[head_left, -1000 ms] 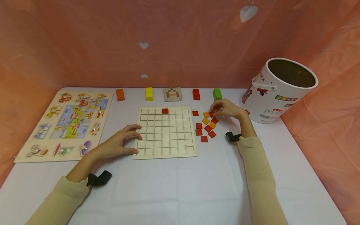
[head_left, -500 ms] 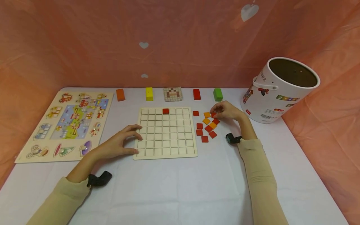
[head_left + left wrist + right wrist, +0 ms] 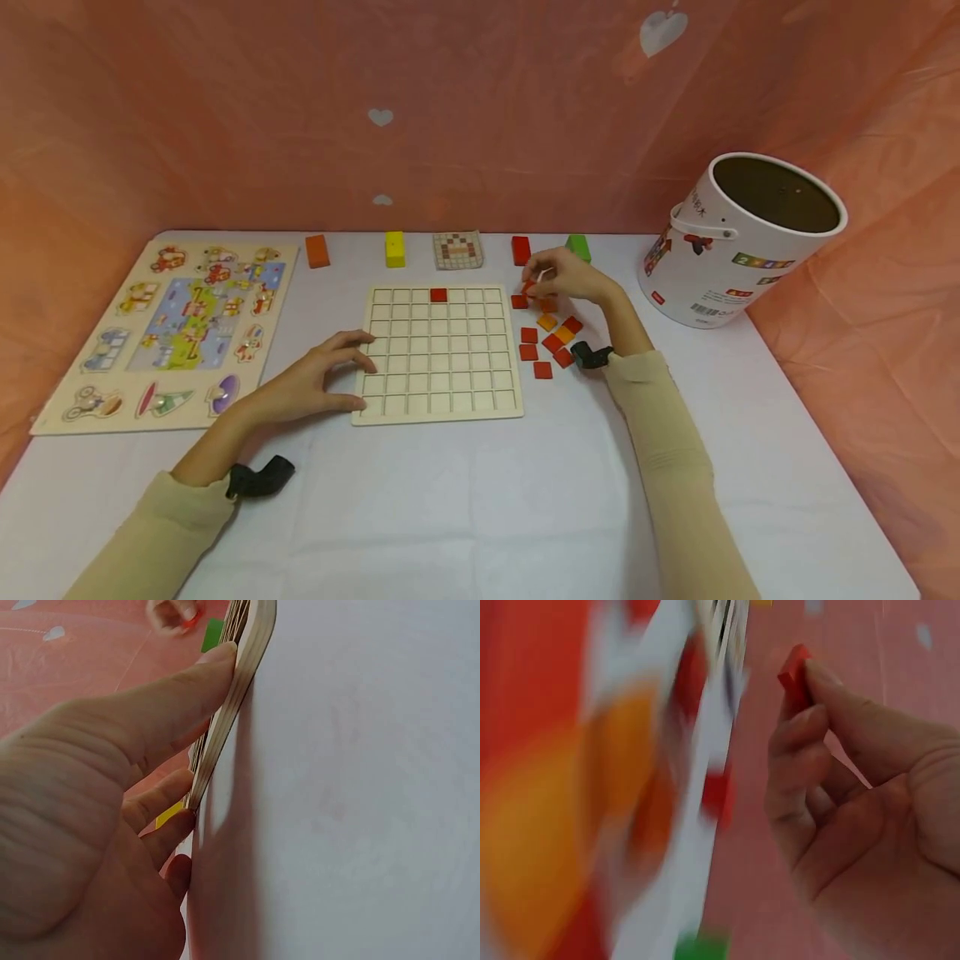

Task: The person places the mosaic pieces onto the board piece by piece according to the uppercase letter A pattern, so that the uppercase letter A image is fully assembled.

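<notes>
A pale wooden grid board (image 3: pixel 441 362) lies on the white table with one red square tile (image 3: pixel 438 295) in its top row. My left hand (image 3: pixel 311 379) rests along the board's left side, thumb near the front corner and fingertips at the edge. In the right wrist view, my right hand (image 3: pixel 870 765) pinches another red square tile (image 3: pixel 796 675) between thumb and fingers. That hand is raised just beyond the board's upper right corner. Beneath and in front of it are scattered loose red tiles (image 3: pixel 528 335) and orange tiles (image 3: pixel 547 321).
Behind the board stand orange (image 3: pixel 317 251), yellow (image 3: pixel 394 249), red (image 3: pixel 521 251) and green (image 3: pixel 577 248) blocks, with a small pattern card (image 3: pixel 458 251) among them. A picture peg puzzle (image 3: pixel 123 408) lies at left. The white bucket (image 3: pixel 712 287) stands at back right.
My right hand has lifted a red tile from the loose pile and moved left toward the board's upper right corner. The left hand has stayed at the board's edge.
</notes>
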`<state>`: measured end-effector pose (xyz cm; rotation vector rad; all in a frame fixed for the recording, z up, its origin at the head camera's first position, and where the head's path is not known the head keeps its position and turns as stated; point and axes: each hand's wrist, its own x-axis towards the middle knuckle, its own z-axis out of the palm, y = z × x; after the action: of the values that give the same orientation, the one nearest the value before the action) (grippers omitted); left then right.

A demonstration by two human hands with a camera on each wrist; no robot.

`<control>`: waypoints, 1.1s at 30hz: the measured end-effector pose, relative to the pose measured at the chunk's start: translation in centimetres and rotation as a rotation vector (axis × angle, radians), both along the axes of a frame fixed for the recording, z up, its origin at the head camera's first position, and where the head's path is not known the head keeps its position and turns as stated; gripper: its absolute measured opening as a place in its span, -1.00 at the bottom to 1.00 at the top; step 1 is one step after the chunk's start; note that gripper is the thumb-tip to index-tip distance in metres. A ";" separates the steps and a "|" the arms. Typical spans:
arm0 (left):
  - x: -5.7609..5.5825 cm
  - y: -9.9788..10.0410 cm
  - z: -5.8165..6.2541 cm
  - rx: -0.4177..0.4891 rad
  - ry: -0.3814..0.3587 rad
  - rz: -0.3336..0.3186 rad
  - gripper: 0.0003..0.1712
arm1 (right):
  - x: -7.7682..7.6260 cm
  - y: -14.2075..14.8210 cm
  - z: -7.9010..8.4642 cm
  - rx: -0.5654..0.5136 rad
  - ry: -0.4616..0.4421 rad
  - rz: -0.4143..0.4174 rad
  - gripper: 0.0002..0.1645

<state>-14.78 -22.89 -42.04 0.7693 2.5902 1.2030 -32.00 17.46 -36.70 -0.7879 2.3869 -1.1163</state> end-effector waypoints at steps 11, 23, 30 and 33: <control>0.1 -0.1 -0.4 0.009 0.051 -0.005 -0.59 | 0.6 -12.2 -0.3 -0.025 -0.069 0.292 -0.82; 0.3 -0.1 -0.3 -0.010 0.069 0.021 -0.58 | 0.9 -15.9 -1.2 -0.042 0.015 0.318 -0.85; 0.2 0.0 -0.1 -0.012 0.071 0.015 -0.59 | 1.0 -15.9 -1.0 -0.008 0.019 0.318 -0.84; 0.1 -0.1 -0.1 -0.016 0.067 0.012 -0.59 | 0.9 -15.9 -1.0 0.023 0.039 0.307 -0.81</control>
<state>-14.64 -22.95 -42.12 0.8054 2.6589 1.1783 -31.07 1.56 -37.66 -1.1314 2.2076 -0.9540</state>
